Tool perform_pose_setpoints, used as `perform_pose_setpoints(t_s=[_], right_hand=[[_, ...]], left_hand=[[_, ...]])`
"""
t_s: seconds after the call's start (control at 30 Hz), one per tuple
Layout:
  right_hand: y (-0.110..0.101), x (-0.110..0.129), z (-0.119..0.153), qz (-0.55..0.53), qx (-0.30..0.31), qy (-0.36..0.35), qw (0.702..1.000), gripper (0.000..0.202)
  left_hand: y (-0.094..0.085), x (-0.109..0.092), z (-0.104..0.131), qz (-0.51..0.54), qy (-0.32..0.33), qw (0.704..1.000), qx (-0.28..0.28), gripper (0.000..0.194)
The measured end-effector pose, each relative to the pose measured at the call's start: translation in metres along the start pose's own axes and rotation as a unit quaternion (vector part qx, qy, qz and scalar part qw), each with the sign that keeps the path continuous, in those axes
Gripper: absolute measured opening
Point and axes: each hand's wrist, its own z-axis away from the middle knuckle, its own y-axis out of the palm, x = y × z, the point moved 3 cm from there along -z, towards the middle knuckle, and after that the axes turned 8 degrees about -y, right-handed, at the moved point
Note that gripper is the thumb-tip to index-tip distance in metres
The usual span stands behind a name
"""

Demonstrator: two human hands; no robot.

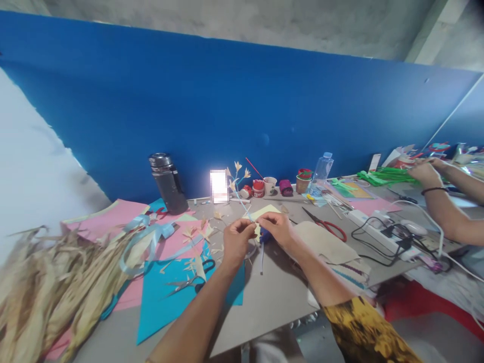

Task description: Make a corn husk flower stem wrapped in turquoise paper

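Note:
My left hand [237,242] and my right hand [277,229] meet over the table, fingers pinched together at the lower end of a thin, pale-blue flower stem [242,196]. The stem rises upright from my fingertips and branches into small cream flowers [237,165]. Below my right hand lies a blue object [265,235], mostly covered, with a whitish stick [261,259] pointing toward me. To the left of my left hand, black-handled scissors [192,283] rest on blue paper [159,302]. Loose cream petal pieces [194,237] and pale-blue ribbon [138,247] are nearby.
Dried husks [75,287] spread across the left side. A dark flask [168,186] and clear bottle [322,174] stand along the blue partition. Red-handled pliers or shears [328,227] and a power strip [378,234] lie right. Another person's hands [427,171] work with green strips.

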Motion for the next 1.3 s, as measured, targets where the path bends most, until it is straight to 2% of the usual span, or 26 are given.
perform_pose_setpoints(t_s=[0.1,0.2,0.27,0.4,0.53,0.67,0.8,0.97,1.17,1.3], right_hand=[[0.000,-0.004,-0.001,-0.009,-0.015,0.007,1.000,0.020],[0.003,-0.004,0.000,-0.048,0.008,0.037,0.998,0.020],[0.006,-0.004,0.002,-0.112,0.025,0.069,0.991,0.023],[0.010,-0.002,0.003,-0.256,0.063,0.129,0.956,0.031],[0.009,-0.005,0.002,-0.301,0.088,0.135,0.940,0.035],[0.008,-0.007,0.002,-0.278,0.104,0.122,0.947,0.036],[0.008,-0.004,0.001,-0.216,0.062,0.078,0.971,0.035],[0.007,0.003,0.001,-0.117,0.017,0.005,0.993,0.030],[0.006,0.013,0.002,-0.015,-0.016,-0.059,0.998,0.024],[0.007,0.016,0.004,0.017,-0.051,-0.089,0.995,0.018]], left_hand=[[0.001,0.002,-0.001,0.021,-0.006,1.000,0.010,0.019],[0.000,0.004,-0.003,0.033,-0.020,0.999,-0.004,0.024],[-0.001,0.006,-0.004,0.049,-0.038,0.998,-0.004,0.027],[0.001,0.006,-0.005,0.105,-0.102,0.987,0.070,0.033],[0.002,0.003,-0.003,0.110,-0.118,0.981,0.105,0.034],[0.002,0.002,-0.003,0.096,-0.094,0.985,0.111,0.033],[0.001,0.002,-0.005,0.102,-0.061,0.986,0.119,0.027],[-0.003,0.004,-0.008,0.140,-0.077,0.982,0.100,0.030],[-0.006,0.001,-0.009,0.108,-0.022,0.993,0.049,0.029],[-0.006,-0.002,-0.009,0.128,-0.025,0.991,0.038,0.031]])
